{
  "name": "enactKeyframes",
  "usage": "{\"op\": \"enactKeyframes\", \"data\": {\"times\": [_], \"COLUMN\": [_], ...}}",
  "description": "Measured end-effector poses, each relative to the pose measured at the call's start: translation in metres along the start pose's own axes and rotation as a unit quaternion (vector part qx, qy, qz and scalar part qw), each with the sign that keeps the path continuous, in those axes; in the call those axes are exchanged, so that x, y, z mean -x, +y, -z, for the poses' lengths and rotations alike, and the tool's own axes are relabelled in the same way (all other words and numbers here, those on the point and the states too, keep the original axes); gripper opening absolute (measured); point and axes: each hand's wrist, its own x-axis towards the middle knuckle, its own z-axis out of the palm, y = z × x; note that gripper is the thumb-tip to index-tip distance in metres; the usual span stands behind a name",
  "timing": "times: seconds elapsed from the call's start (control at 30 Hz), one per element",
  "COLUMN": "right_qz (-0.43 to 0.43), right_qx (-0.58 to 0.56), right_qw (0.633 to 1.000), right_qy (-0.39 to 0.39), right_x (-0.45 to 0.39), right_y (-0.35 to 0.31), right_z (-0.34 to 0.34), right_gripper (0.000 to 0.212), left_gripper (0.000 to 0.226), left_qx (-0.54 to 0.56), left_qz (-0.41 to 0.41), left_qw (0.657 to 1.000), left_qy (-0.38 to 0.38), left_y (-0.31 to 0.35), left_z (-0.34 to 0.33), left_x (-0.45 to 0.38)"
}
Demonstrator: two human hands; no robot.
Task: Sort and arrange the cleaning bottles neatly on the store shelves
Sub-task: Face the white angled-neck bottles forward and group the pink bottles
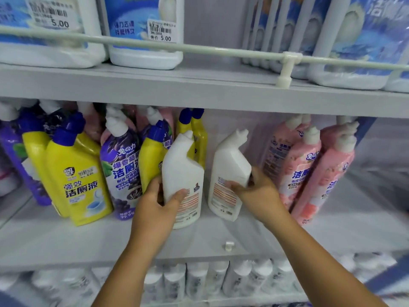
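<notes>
Middle shelf (110, 235): yellow bottles (75, 173) left, pink bottles (309, 173) right of 2 white bottles; left hand (159, 202) grasping left white bottle (183, 173), right hand (259, 191) grasping right white bottle (230, 171).

Left hand (162, 197) grips left white bottle (184, 173) at lower body, thumb across its back label. Right hand (254, 189) grips right white bottle (230, 171) at waist, fingers wrapped over label. Both bottles on middle shelf (66, 238), bent necks tipped toward 1 o'clock, small gap between them. Yellow bottles (75, 173) and purple bottle (120, 165) at 9 o'clock of left hand. Pink bottles (309, 169) at 3 o'clock of right hand, leaning. Large white jugs (143, 29) with 5.00 price tags at 12 o'clock, behind rail (199, 50). Blurred white bottles (199, 282) at 6 o'clock.
</notes>
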Motion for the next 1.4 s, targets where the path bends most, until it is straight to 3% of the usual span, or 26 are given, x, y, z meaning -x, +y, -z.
{"op": "enactKeyframes", "data": {"times": [0.37,0.57,0.7,0.87,1.1,1.23,1.4], "right_qz": [0.022,0.051,0.089,0.132,0.239,0.292,0.303], "right_qx": [-0.062,-0.07,-0.091,-0.119,-0.175,-0.166,-0.131], "right_qw": [0.995,0.995,0.99,0.982,0.953,0.942,0.941], "right_qy": [-0.072,-0.049,-0.061,-0.064,-0.06,0.0,0.075], "right_x": [0.039,0.063,0.094,0.128,0.157,0.148,0.115], "right_y": [-0.003,-0.01,-0.027,-0.075,-0.183,-0.239,-0.294], "right_z": [0.033,0.049,0.081,0.137,0.21,0.224,0.214], "right_gripper": [0.043,0.039,0.045,0.054,0.044,0.036,0.033], "left_gripper": [0.038,0.032,0.046,0.058,0.04,0.036,0.023], "left_qx": [-0.035,-0.079,-0.078,-0.018,0.041,0.002,-0.012], "left_qz": [-0.016,-0.01,-0.039,-0.094,-0.232,-0.304,-0.319], "left_qw": [0.999,0.997,0.996,0.995,0.972,0.952,0.946], "left_qy": [-0.019,0.007,-0.004,-0.002,0.01,0.038,0.056], "left_y": [0.032,0.059,0.082,0.163,0.301,0.351,0.392], "left_z": [0.002,0.004,0.018,0.045,0.077,0.089,0.101], "left_x": [0.021,0.046,0.099,0.152,0.171,0.145,0.096]}}
